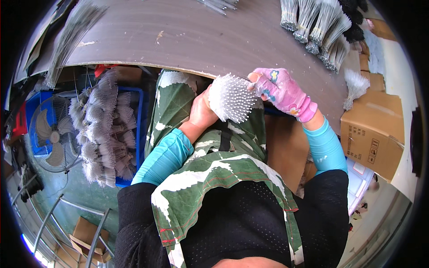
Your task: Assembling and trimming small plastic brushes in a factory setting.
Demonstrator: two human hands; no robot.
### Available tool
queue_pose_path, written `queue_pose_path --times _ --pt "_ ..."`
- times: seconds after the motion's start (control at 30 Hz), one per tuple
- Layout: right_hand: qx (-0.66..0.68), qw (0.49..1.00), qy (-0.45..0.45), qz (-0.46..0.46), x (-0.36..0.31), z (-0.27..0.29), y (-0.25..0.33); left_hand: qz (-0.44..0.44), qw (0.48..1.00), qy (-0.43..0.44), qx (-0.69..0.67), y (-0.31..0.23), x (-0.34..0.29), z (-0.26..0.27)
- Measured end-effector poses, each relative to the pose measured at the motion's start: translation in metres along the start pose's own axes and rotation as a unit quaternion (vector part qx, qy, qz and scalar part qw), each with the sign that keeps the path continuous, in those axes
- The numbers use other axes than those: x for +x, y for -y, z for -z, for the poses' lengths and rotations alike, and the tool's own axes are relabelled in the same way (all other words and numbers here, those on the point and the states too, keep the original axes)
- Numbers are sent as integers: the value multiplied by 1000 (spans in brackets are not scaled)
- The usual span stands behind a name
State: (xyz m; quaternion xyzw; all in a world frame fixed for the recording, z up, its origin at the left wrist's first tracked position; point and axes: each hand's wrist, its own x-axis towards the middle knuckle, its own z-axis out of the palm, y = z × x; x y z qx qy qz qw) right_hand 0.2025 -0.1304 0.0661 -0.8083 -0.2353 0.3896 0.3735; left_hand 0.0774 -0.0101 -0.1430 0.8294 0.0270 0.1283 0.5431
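A round bundle of thin, white-tipped wire brushes [233,99] sits above my lap, its tips fanned toward me. My bare left hand [203,108] is wrapped around the bundle's left side, with the fingers partly hidden behind it. At the bundle's right edge, my right hand [282,93], in a pink flowered glove with bare fingertips, is closed in a pinch. Something thin and dark seems to run between those fingertips and the bundle, too small to name. Camouflage apron cloth [210,174] covers my lap beneath.
The brown table [192,40] has its edge just beyond my hands. Tied wire bundles [317,27] lie at its far right, loose wires [73,33] at left. White brush bundles [105,129] fill a blue crate [140,114] beside a fan [54,136]. A cardboard box [375,129] stands right.
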Motion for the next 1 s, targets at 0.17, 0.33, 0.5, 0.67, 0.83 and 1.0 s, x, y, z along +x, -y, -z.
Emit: queue_pose_path --times 0.17,0.33,0.5,0.67,0.83,1.0 --pt "-53 998 19 -23 -6 13 6 -14 999 19 -37 4 -3 3" --pt "-42 996 -13 -73 -6 20 11 -81 997 16 5 -2 2 7" --pt "-55 994 16 -88 1 23 15 15 984 50 -168 -7 2 11" --pt "-59 993 23 -102 8 26 15 50 940 114 -317 -3 8 11" --pt "-50 990 45 -120 6 24 17 22 957 166 -238 -9 11 23" --pt "6 992 27 -124 2 22 13 -94 977 184 -46 -10 10 32"
